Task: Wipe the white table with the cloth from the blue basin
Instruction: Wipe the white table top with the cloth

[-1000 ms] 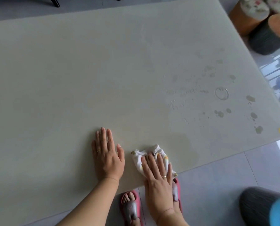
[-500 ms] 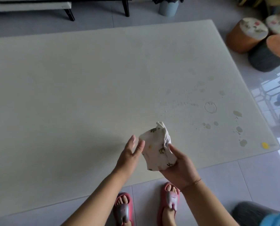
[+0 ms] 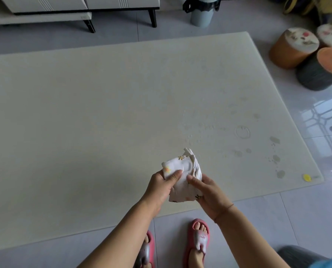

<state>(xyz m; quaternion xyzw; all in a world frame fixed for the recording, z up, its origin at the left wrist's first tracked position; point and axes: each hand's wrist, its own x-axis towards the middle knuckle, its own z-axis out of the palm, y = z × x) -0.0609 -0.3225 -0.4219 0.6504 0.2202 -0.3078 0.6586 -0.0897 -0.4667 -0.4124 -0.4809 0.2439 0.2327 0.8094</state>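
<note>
A bunched white fabric cloth (image 3: 182, 176), printed with small yellow and brown figures, is held in the air over the near edge of the wide off-white rectangular worktop (image 3: 83, 113), clear of its surface. The left hand (image 3: 160, 185) pinches the cloth's left side with the thumb on top. The right hand (image 3: 209, 192) holds its lower right part with the thumb across the front, so each grip is closed on the cloth. On the right of the worktop lie grey damp blotches (image 3: 274, 140), a faint ring mark (image 3: 242, 132) and a small yellow spot (image 3: 307, 177) near the corner. On the grey tiled floor (image 3: 258, 229) below are feet in pink slippers (image 3: 199, 236). Round stools (image 3: 294, 49) sit beyond the far right corner.
</note>
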